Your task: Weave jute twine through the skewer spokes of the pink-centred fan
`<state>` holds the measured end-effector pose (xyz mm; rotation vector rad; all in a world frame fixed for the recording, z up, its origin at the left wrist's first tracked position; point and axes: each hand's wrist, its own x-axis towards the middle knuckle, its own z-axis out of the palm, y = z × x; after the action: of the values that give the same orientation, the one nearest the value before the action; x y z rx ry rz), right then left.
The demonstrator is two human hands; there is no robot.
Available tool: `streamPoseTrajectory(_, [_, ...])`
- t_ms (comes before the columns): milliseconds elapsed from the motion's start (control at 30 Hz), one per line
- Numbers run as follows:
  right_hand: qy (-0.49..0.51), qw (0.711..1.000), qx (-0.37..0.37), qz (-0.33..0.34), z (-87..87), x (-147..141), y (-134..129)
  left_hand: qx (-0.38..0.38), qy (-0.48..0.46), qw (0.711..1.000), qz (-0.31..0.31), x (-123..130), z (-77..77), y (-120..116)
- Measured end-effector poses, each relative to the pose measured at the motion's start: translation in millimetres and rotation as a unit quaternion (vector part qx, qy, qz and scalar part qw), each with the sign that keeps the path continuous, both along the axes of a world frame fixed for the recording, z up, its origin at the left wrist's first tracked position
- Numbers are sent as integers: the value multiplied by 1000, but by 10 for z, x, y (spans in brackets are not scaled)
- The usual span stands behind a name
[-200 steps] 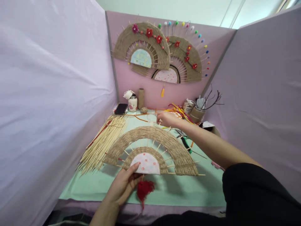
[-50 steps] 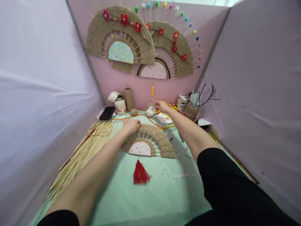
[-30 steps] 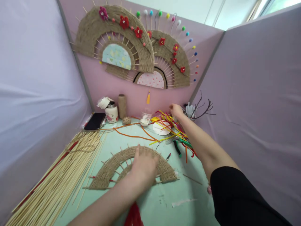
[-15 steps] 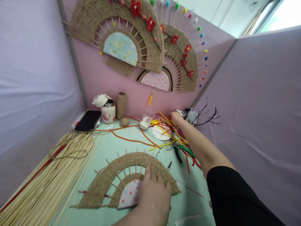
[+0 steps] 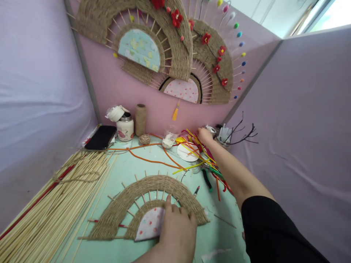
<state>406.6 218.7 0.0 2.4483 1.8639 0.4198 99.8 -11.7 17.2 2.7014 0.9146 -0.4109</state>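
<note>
A woven half-ring fan [image 5: 109,215] with a dotted pink-and-white centre lies on the pale green table. Over its right part rests my left hand [image 5: 178,228], fingers spread and touching the weave. My right hand [image 5: 205,136] reaches to the back right, beside a heap of coloured pipe cleaners [image 5: 204,157]. Its fingers are mostly hidden, so what they touch cannot be made out. Right behind that hand is a small container [image 5: 210,130] with white material. A jar [image 5: 222,140] holding dark twigs and clear sticks stands to its right.
Thin sticks [image 5: 55,197] are bundled at the left. A phone [image 5: 101,138], an open white flask [image 5: 125,128], a twine roll [image 5: 140,120] and a twine ball [image 5: 144,139] line the back. Green-handled pliers [image 5: 207,179] lie at the right. Finished fans [image 5: 181,44] hang on the wall.
The view has shifted slightly. Both hands are in nearly the same places; the fingers of my left hand have bent a little on the fan.
</note>
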Motion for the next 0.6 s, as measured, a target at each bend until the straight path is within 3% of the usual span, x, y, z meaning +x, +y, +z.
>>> streamPoseTrajectory(133, [15, 1000, -3, -12, -13, 5, -25, -19, 7, 1000, 14, 40, -119, -136])
streamPoseTrajectory(267, [35, 999, -13, -35, -48, 28, -58, -15, -56, 993, 99, 67, -359, -285])
streamPoseTrajectory(367, [56, 997, -27, -42, -77, 65, -83, 9, -74, 992, 97, 85, -500, -363])
streamPoseTrajectory(600, [68, 997, -13, -44, -71, 120, -135, -8, -62, 989, 134, 168, -663, -562])
